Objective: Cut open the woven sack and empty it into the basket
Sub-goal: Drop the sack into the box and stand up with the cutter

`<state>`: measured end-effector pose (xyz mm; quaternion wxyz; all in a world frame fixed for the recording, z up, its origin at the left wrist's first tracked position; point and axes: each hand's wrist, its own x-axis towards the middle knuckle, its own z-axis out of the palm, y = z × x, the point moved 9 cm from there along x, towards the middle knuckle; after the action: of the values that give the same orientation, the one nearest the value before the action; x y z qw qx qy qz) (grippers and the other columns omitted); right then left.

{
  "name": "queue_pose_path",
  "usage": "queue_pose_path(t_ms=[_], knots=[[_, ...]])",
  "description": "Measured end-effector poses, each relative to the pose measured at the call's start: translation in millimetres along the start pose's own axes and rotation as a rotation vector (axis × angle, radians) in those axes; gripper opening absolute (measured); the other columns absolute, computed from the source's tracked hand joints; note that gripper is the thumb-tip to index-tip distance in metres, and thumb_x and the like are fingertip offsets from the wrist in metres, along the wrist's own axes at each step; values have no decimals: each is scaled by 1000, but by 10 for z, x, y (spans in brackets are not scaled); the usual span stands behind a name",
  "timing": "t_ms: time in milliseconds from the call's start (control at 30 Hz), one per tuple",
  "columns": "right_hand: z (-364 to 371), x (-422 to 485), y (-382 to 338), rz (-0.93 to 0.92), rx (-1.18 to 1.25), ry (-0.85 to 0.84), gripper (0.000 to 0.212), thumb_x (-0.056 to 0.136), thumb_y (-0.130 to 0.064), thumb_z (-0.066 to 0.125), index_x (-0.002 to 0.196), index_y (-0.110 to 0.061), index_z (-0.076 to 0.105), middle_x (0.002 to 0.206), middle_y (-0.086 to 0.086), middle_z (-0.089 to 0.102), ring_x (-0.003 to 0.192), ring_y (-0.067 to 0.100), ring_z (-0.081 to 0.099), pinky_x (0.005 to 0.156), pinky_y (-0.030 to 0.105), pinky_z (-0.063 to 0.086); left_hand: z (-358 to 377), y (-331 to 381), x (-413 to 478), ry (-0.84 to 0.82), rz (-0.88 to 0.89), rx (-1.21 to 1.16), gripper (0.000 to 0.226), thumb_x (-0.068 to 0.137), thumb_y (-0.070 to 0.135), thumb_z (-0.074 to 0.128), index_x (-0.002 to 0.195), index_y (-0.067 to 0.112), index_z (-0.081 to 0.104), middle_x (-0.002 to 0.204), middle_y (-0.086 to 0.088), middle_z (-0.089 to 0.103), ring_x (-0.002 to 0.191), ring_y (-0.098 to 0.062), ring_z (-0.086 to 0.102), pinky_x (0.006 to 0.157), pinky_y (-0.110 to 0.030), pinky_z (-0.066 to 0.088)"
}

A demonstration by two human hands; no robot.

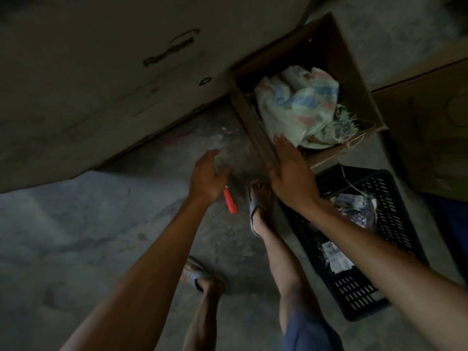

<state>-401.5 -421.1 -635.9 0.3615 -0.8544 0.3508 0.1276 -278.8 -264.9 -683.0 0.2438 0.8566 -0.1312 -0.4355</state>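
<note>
Concrete floor — orange cutter slants steeply down-right.

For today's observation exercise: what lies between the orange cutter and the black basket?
The person's sandalled foot, on the concrete floor, lies between the orange cutter and the black basket in the head view.

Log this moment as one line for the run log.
sack in cardboard box | right hand flat on box rim | left hand by orange cutter, grip unclear | basket beside box, packets inside
</note>
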Motion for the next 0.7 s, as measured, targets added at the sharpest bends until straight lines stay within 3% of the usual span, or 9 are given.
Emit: queue_pose_path(t_ms=[200,300,400,467,533,633,700], knots=[[1563,-467,-155,-34,-226,-257,62,94,-19,49,150,3,32,152,29,39,141,43,37,116,54,29,-73,-1673,-446,-70,-156,147,59,94,19,67,148,8,47,150,-15,53,139,-32,48,114,-37,40],[2490,-439,115,102,-307,-356,63,98,-23,46,153,-1,24,157,25,31,146,34,32,116,42,28,4,-2576,-457,-65,-207,245,63,93,26,65,151,11,43,155,-14,48,144,-31,42,115,-38,38],[3270,-319,460,342,-245,-322,52,97,-20,50,142,1,36,145,21,47,128,33,53,95,35,45,211,-3425,-316,-46,-237,298,69,92,28,66,154,12,39,161,-14,39,150,-31,34,119,-40,34],[3758,-263,679,467,-225,-295,49,97,-19,49,139,3,37,136,21,52,121,35,58,90,38,48,413,-3922,-141,-37,-256,314,74,92,29,67,156,12,33,165,-15,29,154,-32,25,122,-41,29],[4188,-182,908,546,-252,-265,52,97,-19,47,141,6,36,138,23,51,124,36,55,94,38,46,627,-4357,46,-12,-271,310,79,92,29,67,159,13,27,169,-16,19,157,-32,15,124,-43,24],[4776,-7,1152,504,-305,-258,52,97,-19,45,139,12,42,144,28,46,133,40,45,105,42,38,910,-4846,277,47,-285,319,89,91,31,67,162,13,17,171,-16,6,159,-32,5,126,-42,20],[4938,96,1284,549,-338,-147,68,98,-22,45,149,13,19,158,31,23,146,39,28,114,44,33,1048,-5041,394,88,-286,317,94,90,34,67,163,15,10,171,-15,0,159,-31,-1,126,-42,19]])
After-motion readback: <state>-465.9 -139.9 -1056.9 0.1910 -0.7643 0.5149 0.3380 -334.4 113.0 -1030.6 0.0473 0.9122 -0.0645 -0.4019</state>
